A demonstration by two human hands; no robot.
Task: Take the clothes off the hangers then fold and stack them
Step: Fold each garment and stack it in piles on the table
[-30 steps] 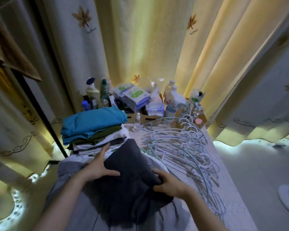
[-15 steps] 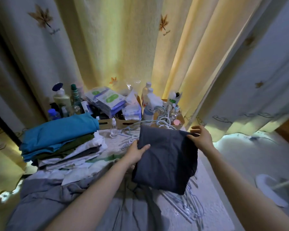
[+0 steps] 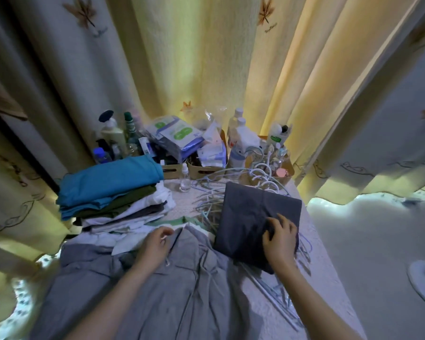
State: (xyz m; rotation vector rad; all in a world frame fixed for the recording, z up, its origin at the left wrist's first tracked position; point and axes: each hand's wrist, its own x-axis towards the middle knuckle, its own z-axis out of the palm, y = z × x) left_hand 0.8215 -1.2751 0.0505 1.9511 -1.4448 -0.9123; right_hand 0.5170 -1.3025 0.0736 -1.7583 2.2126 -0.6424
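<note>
The right hand (image 3: pixel 279 238) curls its fingers into the folded dark grey garment (image 3: pixel 250 217), which lies on the hangers (image 3: pixel 207 207) on the counter (image 3: pixel 182 204). The left hand (image 3: pixel 156 246) pinches the collar of the grey shirt (image 3: pixel 182 290).

The upper frame is filled by pale yellow curtains (image 3: pixel 194 57), backlit at the centre and printed with brown leaves (image 3: pixel 265 9). A cloth-covered table (image 3: pixel 260 305) is seen below; pale floor (image 3: pixel 368 241) is shown at right, lit under the curtain hem.

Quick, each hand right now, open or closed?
Left hand: closed on the grey shirt at its collar.
Right hand: closed on the folded dark garment.
</note>
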